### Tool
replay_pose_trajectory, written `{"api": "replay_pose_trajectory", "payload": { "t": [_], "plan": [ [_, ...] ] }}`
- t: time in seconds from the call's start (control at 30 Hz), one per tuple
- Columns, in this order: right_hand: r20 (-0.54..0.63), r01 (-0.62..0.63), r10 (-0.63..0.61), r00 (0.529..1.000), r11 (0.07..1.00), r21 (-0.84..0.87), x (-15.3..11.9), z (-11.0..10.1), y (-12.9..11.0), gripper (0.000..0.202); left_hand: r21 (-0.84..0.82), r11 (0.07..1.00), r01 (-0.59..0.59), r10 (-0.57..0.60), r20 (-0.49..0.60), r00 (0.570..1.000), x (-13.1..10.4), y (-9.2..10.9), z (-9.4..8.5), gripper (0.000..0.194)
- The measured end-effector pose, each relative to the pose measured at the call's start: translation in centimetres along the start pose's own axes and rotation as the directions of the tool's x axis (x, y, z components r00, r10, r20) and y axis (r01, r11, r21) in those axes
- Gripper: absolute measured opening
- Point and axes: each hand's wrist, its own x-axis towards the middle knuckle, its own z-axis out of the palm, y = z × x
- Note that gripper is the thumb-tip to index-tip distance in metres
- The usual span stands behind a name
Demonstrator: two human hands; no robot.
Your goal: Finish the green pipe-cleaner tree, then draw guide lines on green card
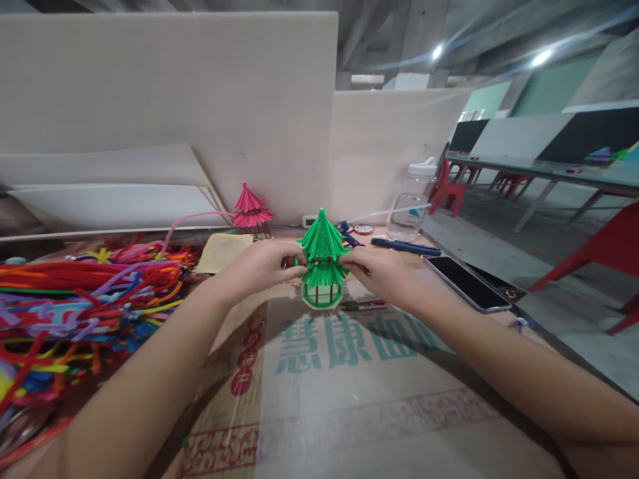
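A small green pagoda model (323,245) made of pipe cleaners stands upright on the printed cardboard sheet (319,392). It has a two-tier roof, thin brown posts and a pale base with a green rim. From the left, my left hand (272,266) has its thumb and fingers closed at the edge of the roof. On the opposite side my right hand (379,267) pinches the roof's right edge between thumb and fingertips. A pair of tweezers (367,305) lies just right of the base, partly in shadow.
Heaped pipe cleaners (100,313) in many colours fill the left side. Behind stand a red pagoda model (249,209) and a yellow paper piece (224,253). On the right are a water bottle (409,206), a dark blue pen (407,247) and a phone (468,283). White boards (210,100) rise behind.
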Motion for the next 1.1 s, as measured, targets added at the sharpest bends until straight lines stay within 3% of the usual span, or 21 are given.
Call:
{"api": "replay_pose_trajectory", "payload": {
  "t": [0.17, 0.3, 0.4, 0.47, 0.5, 0.57, 0.63, 0.7, 0.77, 0.83, 0.9, 1.0, 1.1],
  "plan": [
    [-0.001, 0.026, -0.026, 1.000, 0.998, -0.057, 0.3, -0.6, -0.2, 0.022, -0.004, 1.000, 0.008, -0.008, 0.004, 1.000, -0.3, -0.1, -0.6, 0.022],
    [-0.027, 0.099, -0.101, 0.994, 0.992, -0.084, 0.6, -2.2, 0.4, 0.022, 0.018, 0.994, 0.111, -0.111, -0.027, 0.994, -0.5, 0.0, -1.4, 0.023],
    [-0.126, 0.109, -0.114, 0.985, 0.993, -0.044, 0.6, -3.9, 1.0, 0.023, 0.035, 0.986, 0.162, -0.157, -0.111, 0.981, -0.7, 0.2, -1.9, 0.023],
    [-0.239, 0.016, -0.011, 0.971, 1.000, 0.018, 0.6, -5.1, 1.5, 0.021, -0.007, 0.986, 0.168, -0.168, -0.111, 0.980, -0.7, 0.5, -1.9, 0.024],
    [-0.313, -0.055, 0.071, 0.947, 0.997, 0.059, 0.6, -5.6, 1.7, 0.018, -0.031, 0.986, 0.165, -0.167, -0.095, 0.981, -0.7, 0.7, -1.9, 0.026],
    [-0.454, -0.193, 0.252, 0.855, 0.966, 0.174, 0.8, -6.6, 2.3, 0.013, -0.049, 0.986, 0.161, -0.164, -0.070, 0.984, -0.7, 1.2, -1.8, 0.028],
    [-0.498, -0.271, 0.391, 0.774, 0.915, 0.298, 1.2, -7.5, 2.7, 0.010, -0.037, 0.987, 0.155, -0.157, -0.066, 0.985, -0.6, 1.9, -1.8, 0.028],
    [-0.421, -0.308, 0.454, 0.786, 0.877, 0.370, 1.5, -8.1, 2.6, 0.010, -0.047, 0.988, 0.146, -0.149, -0.087, 0.985, -0.6, 2.9, -1.8, 0.028],
    [-0.286, -0.307, 0.421, 0.861, 0.878, 0.368, 1.6, -8.3, 1.6, 0.012, -0.114, 0.982, 0.152, -0.166, -0.121, 0.979, -0.5, 4.0, -1.8, 0.032],
    [-0.148, -0.238, 0.301, 0.942, 0.910, 0.339, 1.5, -8.0, -0.2, 0.014, -0.262, 0.955, 0.140, -0.184, -0.149, 0.972, -0.5, 5.5, -1.8, 0.041],
    [-0.011, -0.136, 0.147, 0.989, 0.939, 0.316, 1.2, -7.6, -2.3, 0.014, -0.405, 0.909, 0.096, -0.175, -0.162, 0.971, -0.5, 6.9, -1.7, 0.045],
    [0.111, -0.100, 0.071, 0.991, 0.955, 0.280, 1.1, -6.7, -3.9, 0.013, -0.422, 0.903, 0.081, -0.171, -0.181, 0.968, -0.8, 7.5, -2.5, 0.028],
    [0.084, -0.223, 0.207, 0.975, 0.925, 0.306, 1.2, -5.9, -2.1, 0.014, -0.225, 0.938, 0.262, -0.300, -0.155, 0.941, -1.2, 5.3, -4.2, 0.037]
  ]
}}
